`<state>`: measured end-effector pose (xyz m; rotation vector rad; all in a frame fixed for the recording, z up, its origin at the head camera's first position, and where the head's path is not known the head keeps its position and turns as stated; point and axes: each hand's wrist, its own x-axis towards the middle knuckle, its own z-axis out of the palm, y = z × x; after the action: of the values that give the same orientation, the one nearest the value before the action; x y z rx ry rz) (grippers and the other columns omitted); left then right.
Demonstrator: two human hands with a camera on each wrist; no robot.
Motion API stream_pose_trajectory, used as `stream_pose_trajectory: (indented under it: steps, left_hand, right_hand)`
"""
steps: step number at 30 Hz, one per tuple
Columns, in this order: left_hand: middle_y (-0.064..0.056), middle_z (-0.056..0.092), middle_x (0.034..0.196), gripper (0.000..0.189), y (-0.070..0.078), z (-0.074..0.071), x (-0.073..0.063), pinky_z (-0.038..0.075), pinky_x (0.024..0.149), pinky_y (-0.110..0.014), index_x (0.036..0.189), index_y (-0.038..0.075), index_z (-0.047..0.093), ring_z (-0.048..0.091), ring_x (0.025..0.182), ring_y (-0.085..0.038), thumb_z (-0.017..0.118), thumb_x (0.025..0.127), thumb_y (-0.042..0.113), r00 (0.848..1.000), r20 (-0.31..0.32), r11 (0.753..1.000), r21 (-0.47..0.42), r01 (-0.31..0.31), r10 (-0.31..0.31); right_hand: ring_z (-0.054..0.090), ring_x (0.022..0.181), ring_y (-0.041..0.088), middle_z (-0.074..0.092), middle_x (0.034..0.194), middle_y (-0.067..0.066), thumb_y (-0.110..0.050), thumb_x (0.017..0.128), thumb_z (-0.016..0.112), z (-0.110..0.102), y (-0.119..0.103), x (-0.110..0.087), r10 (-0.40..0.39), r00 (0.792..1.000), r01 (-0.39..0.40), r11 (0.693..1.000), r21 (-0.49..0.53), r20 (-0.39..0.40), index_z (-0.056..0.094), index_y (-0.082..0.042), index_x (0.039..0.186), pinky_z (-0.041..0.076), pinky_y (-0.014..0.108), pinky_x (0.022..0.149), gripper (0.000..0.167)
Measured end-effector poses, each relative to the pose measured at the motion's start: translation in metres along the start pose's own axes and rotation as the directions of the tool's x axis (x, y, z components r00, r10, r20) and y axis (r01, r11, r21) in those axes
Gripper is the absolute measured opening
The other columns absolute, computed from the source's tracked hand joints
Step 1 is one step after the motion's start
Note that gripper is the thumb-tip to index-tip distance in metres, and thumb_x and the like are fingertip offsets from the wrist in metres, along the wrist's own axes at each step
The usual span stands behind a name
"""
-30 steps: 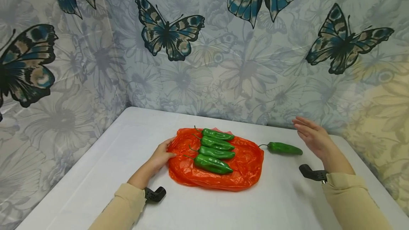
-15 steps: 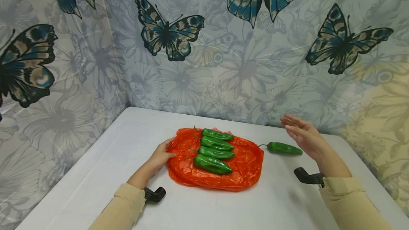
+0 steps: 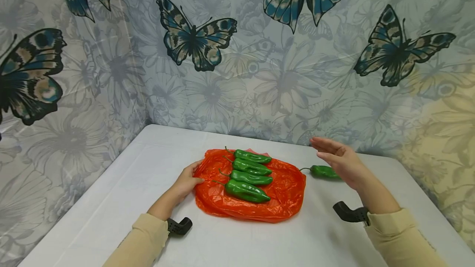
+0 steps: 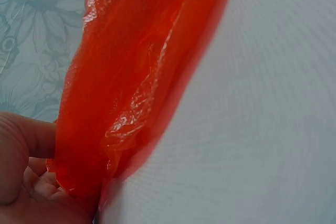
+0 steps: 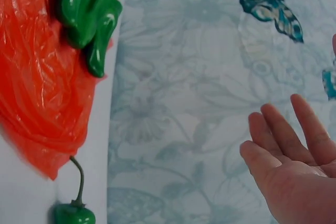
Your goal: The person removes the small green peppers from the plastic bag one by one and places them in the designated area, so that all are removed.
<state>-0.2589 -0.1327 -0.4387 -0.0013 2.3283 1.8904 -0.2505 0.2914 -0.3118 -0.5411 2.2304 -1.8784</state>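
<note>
A crinkled red plastic bag [image 3: 285, 195] lies flat on the white table. Several green peppers [image 3: 248, 190] rest on it in a column, stems to the left. My left hand [image 3: 186, 181] pinches the bag's left edge; in the left wrist view the thumb [image 4: 39, 136] lies against the raised red plastic [image 4: 121, 87], with the fingers partly hidden behind it. Off the bag's right side lies a single green pepper [image 3: 322, 171], its stem pointing at the bag. My right hand [image 3: 343, 164] is raised in the air, fingers extended and holding nothing, overlapping that pepper's tip in the head view.
The white table [image 3: 237, 246] extends around the bag on all sides. Behind and to the left hangs a floral cloth backdrop [image 3: 222, 106] printed with butterflies. Each wrist wears a black camera mount [image 3: 350, 212].
My right hand has moved left, from the right of the single pepper to over its tip. The left hand, the bag and the peppers have stayed put.
</note>
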Motion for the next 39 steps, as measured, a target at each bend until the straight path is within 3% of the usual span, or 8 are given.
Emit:
stream_pose_trajectory:
  steps: [2, 10, 24, 32, 39]
  left_hand:
    - [-0.021, 0.034, 0.147, 0.065, 0.0, 0.0, 0.0, 0.037, 0.106, -0.047, 0.144, 0.003, 0.031, 0.037, 0.133, -0.035, 0.049, 0.083, -0.011, 1.0, -0.001, 1.0, -0.001, -0.001, 0.001]
    - [-0.02, 0.034, 0.147, 0.065, -0.002, -0.001, 0.001, 0.038, 0.106, -0.047, 0.144, 0.003, 0.031, 0.037, 0.132, -0.035, 0.049, 0.083, -0.01, 1.0, 0.0, 1.0, 0.003, 0.002, -0.002]
    - [-0.02, 0.033, 0.148, 0.064, 0.0, -0.001, 0.0, 0.036, 0.107, -0.047, 0.143, 0.003, 0.032, 0.035, 0.134, -0.035, 0.05, 0.083, -0.011, 1.0, 0.001, 1.0, -0.002, 0.002, -0.002]
    - [-0.02, 0.033, 0.148, 0.065, -0.001, -0.001, 0.002, 0.034, 0.108, -0.047, 0.144, 0.004, 0.032, 0.033, 0.135, -0.035, 0.05, 0.083, -0.011, 1.0, 0.001, 1.0, -0.006, -0.004, 0.004]
    - [-0.02, 0.032, 0.149, 0.066, -0.003, -0.002, 0.002, 0.033, 0.109, -0.047, 0.144, 0.005, 0.032, 0.031, 0.137, -0.034, 0.049, 0.083, -0.012, 1.0, 0.009, 1.0, -0.005, -0.012, 0.012]
  right_hand:
    - [0.049, 0.116, -0.007, 0.055, 0.125, -0.02, -0.01, 0.094, 0.052, 0.006, -0.002, 0.001, -0.03, 1.0, 0.03, 0.999, -0.031, 0.003, 0.041, -0.005, 0.139, 0.04, 0.007, 0.091, 0.047]
    - [0.053, 0.112, -0.008, 0.058, 0.121, -0.021, -0.008, 0.091, 0.056, 0.027, -0.011, 0.001, -0.052, 0.999, 0.053, 0.997, -0.063, 0.01, 0.047, -0.005, 0.133, 0.045, 0.01, 0.089, 0.043]
    - [0.054, 0.115, -0.002, 0.061, 0.122, -0.016, 0.002, 0.088, 0.057, 0.06, -0.013, 0.002, -0.17, 0.981, 0.171, 0.985, 0.003, 0.094, 0.051, -0.001, 0.13, 0.045, 0.013, 0.093, 0.043]
    - [0.054, 0.115, -0.002, 0.061, 0.121, -0.017, -0.002, 0.086, 0.061, 0.079, -0.009, 0.0, -0.12, 0.985, 0.125, 0.992, -0.034, 0.121, 0.052, -0.001, 0.128, 0.046, 0.014, 0.092, 0.043]
    - [0.052, 0.119, 0.002, 0.058, 0.128, -0.013, 0.001, 0.085, 0.061, 0.094, -0.007, -0.003, -0.163, 0.967, 0.16, 0.987, 0.032, 0.197, 0.051, 0.0, 0.129, 0.045, 0.017, 0.096, 0.045]
